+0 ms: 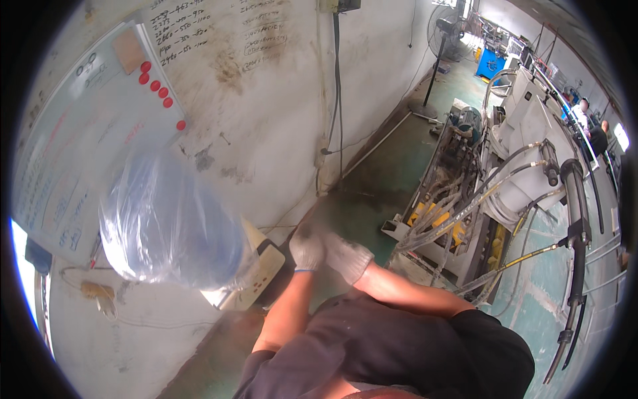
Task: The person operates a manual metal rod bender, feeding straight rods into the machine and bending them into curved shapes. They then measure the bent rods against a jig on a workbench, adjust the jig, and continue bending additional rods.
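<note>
Both hands wear pale grey knitted work gloves and meet in front of my body. My left hand [308,250] touches or overlaps my right hand [348,257] near the fingers. Blur and the overlap hide the fingertips, so whether anything is held between them does not show. Just left of the hands stands a cream boxy unit [268,263] with a dark side. A large rounded bluish thing [179,219], covered in clear plastic, sits on top of it.
A whiteboard [86,146] with red round magnets hangs on the stained wall at left. To the right, a machine with a motor [466,123], hoses [458,213] and white drums [531,179] fills the floor. Farther back are a standing fan [444,40] and people [590,126].
</note>
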`<move>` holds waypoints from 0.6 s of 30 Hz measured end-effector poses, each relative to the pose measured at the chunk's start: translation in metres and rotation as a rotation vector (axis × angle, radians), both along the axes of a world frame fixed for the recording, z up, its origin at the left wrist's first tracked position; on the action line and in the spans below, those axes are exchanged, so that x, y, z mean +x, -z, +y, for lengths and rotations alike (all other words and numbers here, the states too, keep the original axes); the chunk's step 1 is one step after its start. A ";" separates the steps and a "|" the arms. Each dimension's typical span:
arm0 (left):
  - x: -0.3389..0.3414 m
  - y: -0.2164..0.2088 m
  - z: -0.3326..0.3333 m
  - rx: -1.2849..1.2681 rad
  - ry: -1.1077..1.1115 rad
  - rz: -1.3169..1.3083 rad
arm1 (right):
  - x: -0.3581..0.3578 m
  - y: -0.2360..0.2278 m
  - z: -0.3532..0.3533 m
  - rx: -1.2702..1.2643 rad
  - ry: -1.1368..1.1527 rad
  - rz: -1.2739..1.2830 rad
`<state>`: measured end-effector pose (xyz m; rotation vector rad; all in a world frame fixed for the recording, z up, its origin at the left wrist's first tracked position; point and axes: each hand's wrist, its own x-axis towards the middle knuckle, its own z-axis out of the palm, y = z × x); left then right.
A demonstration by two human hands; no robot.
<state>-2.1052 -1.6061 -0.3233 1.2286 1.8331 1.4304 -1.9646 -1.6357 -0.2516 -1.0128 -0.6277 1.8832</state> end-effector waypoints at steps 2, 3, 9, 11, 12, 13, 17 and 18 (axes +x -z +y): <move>-0.021 0.024 0.016 0.027 -0.075 -0.025 | 0.007 0.007 0.009 -0.040 -0.059 0.100; -0.030 0.038 0.027 0.041 -0.114 -0.039 | 0.014 0.015 0.013 -0.070 -0.070 0.166; -0.047 0.048 0.084 -0.159 -0.151 0.320 | 0.076 -0.050 0.119 0.622 -1.027 -1.227; -0.109 0.073 0.104 -0.218 -0.299 0.214 | 0.112 -0.085 0.176 1.153 -0.717 -0.847; -0.131 0.068 0.116 -0.154 -0.345 -0.018 | 0.118 -0.118 0.203 0.904 -0.521 -0.869; -0.141 0.062 0.126 -0.096 -0.382 -0.242 | 0.125 -0.123 0.247 0.948 -0.228 -0.853; -0.111 0.039 0.155 -0.239 -0.169 -0.050 | 0.125 -0.189 0.453 1.427 0.530 -1.116; -0.090 0.033 0.173 -0.287 -0.110 -0.175 | 0.128 -0.211 0.504 1.488 0.595 -1.195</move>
